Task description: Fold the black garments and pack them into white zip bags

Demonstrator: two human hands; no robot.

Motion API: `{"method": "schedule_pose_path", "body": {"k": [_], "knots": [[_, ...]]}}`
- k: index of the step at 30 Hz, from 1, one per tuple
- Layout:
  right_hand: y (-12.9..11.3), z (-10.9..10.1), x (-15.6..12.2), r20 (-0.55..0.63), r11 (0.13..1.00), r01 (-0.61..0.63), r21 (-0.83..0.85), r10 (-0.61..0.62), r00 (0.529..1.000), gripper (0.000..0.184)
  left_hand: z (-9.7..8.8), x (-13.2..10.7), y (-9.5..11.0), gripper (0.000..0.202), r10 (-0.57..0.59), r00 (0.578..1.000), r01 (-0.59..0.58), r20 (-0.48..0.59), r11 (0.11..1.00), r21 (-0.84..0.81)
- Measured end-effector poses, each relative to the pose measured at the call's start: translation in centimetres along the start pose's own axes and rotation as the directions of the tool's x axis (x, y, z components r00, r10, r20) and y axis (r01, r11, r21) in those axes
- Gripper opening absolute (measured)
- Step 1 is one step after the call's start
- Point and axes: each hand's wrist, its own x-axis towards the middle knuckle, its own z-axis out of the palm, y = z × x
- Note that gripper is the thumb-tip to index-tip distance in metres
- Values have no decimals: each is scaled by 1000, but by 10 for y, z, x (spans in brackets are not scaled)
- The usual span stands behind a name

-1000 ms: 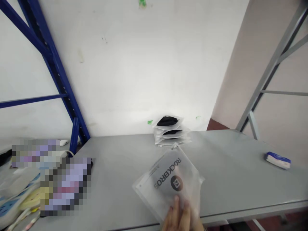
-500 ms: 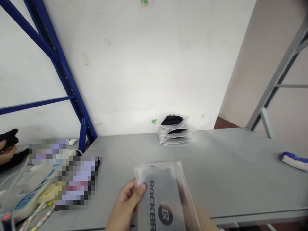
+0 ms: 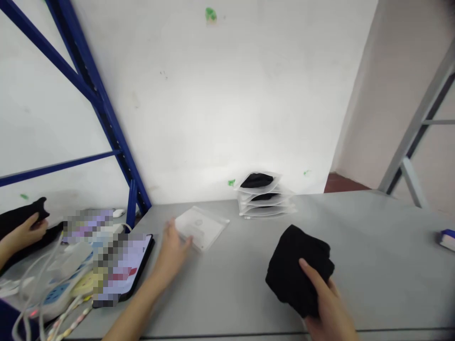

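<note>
My right hand (image 3: 329, 298) grips a folded black cloth (image 3: 296, 270) above the right half of the grey table, thumb on its top face. At the middle left, my left hand (image 3: 174, 251) has its thumb over a flat, frosted plastic zip bag (image 3: 202, 229) and its fingers at the bag's left corner. Faint grey printing shows on this bag; it looks thin. Against the wall stands a stack of similar zip bags (image 3: 266, 210), slightly open at the mouth, with black fabric inside.
Left on the grey table (image 3: 227, 289) lie a phone (image 3: 131, 270), a power strip (image 3: 59, 296) and tangled white cables. A co-worker's hand (image 3: 30, 234) holds black fabric at the far left. A blue rack post (image 3: 106, 113) rises there. A blue-and-white packet (image 3: 448, 238) lies far right.
Before, both hands were at a printed zip bag near the front edge. Now a zip bag is farther back at left under my left hand, and my right hand holds the black cloth.
</note>
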Motion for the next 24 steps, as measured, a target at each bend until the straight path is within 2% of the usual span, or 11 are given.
{"method": "schedule_pose_path", "body": {"k": [2, 6, 10, 13, 15, 17, 19, 20, 21, 22, 24], "knots": [[3, 3, -4, 29, 998, -55, 0, 55, 998, 75, 4, -5, 1, 72, -23, 992, 8, 122, 993, 116], [6, 6, -8, 40, 996, -74, -41, 75, 996, 75, 21, -12, 7, 74, -98, 922, 8, 375, 972, 235], [7, 3, -5, 45, 993, -84, -84, 88, 995, 75, 50, 2, 20, 70, -45, 879, -85, 474, 965, 248], [11, -3, 0, 81, 988, -87, -129, 98, 992, 75, 61, 1, 35, 57, 51, 869, -178, 492, 960, 215], [17, -6, 3, 100, 974, 20, -224, 3, 995, 69, 59, -19, 45, 48, 115, 854, -237, 507, 954, 182], [24, -6, 3, 154, 923, 204, -326, -160, 975, 62, 54, -50, 50, 46, 159, 814, -263, 558, 959, 110], [31, -2, -2, 243, 863, 343, -370, -267, 933, 57, 51, -84, 51, 73, 191, 741, -167, 644, 981, -98], [33, 1, -6, 281, 850, 374, -372, -281, 918, 56, 51, -98, 49, 85, 209, 733, -124, 647, 977, -175], [33, 4, -9, 315, 845, 387, -370, -277, 908, 54, 52, -108, 45, 92, 210, 746, -80, 631, 970, -229], [32, 7, -12, 351, 841, 395, -371, -267, 898, 52, 54, -116, 40, 90, 188, 778, -39, 600, 967, -253], [28, 12, -13, 415, 820, 428, -379, -263, 871, 47, 56, -120, 27, 76, 72, 855, 81, 514, 960, -268]]}}
